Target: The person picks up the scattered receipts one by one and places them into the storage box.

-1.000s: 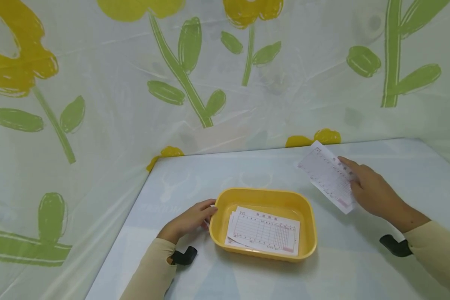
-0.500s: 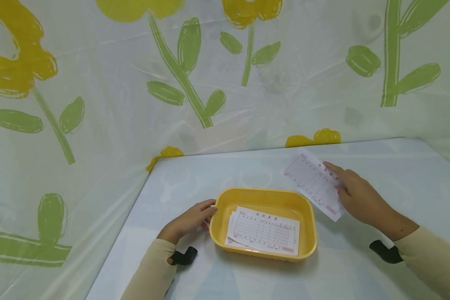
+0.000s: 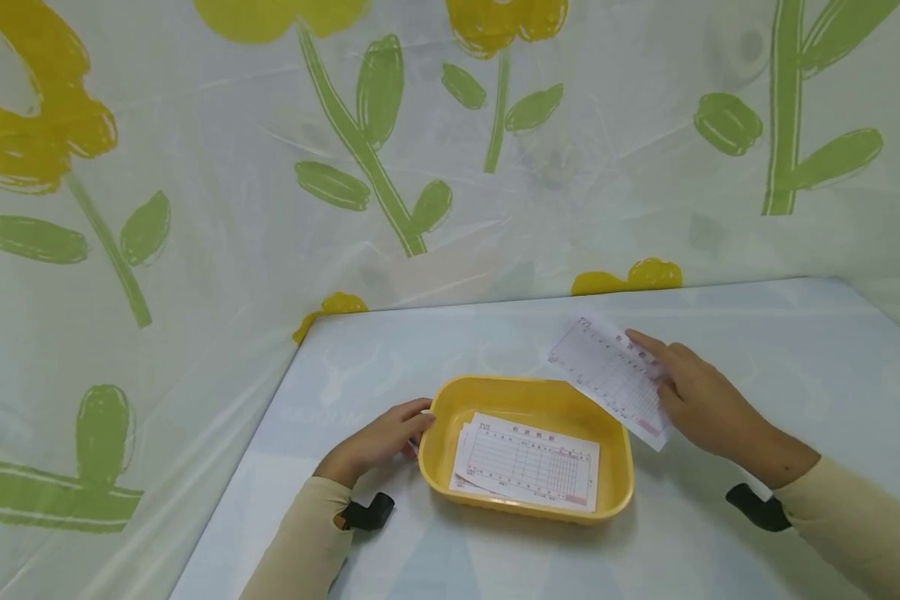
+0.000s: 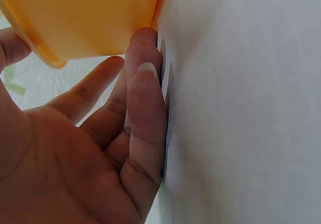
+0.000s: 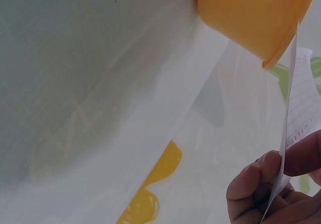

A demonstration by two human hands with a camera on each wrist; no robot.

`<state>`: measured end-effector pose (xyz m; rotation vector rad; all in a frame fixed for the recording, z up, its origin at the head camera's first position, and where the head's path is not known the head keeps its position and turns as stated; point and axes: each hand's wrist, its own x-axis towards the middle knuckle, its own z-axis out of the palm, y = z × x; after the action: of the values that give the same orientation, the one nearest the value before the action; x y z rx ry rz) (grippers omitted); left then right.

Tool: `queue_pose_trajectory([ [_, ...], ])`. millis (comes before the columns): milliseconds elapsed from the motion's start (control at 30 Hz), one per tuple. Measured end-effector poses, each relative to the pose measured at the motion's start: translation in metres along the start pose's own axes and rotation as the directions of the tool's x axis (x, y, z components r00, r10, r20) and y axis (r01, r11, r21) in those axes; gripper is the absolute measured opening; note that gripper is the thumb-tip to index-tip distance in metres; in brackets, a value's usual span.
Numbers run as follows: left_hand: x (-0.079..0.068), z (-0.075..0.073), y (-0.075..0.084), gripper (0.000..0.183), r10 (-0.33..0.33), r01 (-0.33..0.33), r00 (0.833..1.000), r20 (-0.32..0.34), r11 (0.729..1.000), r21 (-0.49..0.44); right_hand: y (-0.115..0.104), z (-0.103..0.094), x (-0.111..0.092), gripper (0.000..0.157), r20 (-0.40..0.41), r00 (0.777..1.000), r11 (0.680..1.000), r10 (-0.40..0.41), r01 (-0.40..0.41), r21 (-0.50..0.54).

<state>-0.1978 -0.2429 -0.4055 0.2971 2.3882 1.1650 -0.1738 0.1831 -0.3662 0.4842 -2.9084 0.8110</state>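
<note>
A yellow plastic basket (image 3: 622, 492) stands on the table with several white printed receipt slips (image 3: 532, 462) lying overlapped inside it. My left hand (image 3: 375, 442) holds its left end, the thumb at the rim and the other fingers low beside the wall, close to the tabletop. Above the back right corner of the basket, my right hand (image 3: 708, 400) pinches another receipt slip (image 3: 607, 367) by its right edge. That slip hangs tilted, printed side up, and overlaps the basket's rim in the head view. The right wrist view shows the slip (image 5: 301, 98) edge-on between thumb and fingers.
A pale blue-white cloth covers the table (image 3: 720, 533). Behind and to the left hangs a white curtain (image 3: 217, 167) with yellow flowers and green leaves. A black strap piece (image 3: 370, 512) shows at the left wrist, and another black strap piece (image 3: 757, 507) at the right.
My right hand has moved left and slightly toward me with the receipt slip, bringing it over the basket's back right corner. My left hand and the basket have stayed in place.
</note>
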Motion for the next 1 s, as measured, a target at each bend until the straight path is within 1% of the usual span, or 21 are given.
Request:
queue_pose_trajectory([
  [167,0.001,0.000,-0.001,0.044,0.012,-0.012,1.000,0.000,1.000,-0.005,-0.004,0.005,0.001,0.068,-0.007,0.999,0.999,-0.033,0.033,-0.006],
  [433,0.002,0.001,-0.002,0.042,-0.005,0.005,1.000,0.003,1.000,-0.007,-0.013,0.016,0.004,0.066,0.009,0.999,0.999,-0.042,0.042,0.012],
  [600,0.002,0.001,-0.002,0.043,-0.014,0.014,1.000,-0.005,1.000,-0.013,-0.020,0.023,0.005,0.065,-0.003,0.997,0.997,-0.081,0.081,0.002],
  [1000,0.002,0.001,-0.003,0.044,-0.014,0.014,1.000,-0.004,1.000,-0.020,-0.035,0.034,0.010,0.062,0.012,0.990,0.990,-0.138,0.138,-0.011],
])
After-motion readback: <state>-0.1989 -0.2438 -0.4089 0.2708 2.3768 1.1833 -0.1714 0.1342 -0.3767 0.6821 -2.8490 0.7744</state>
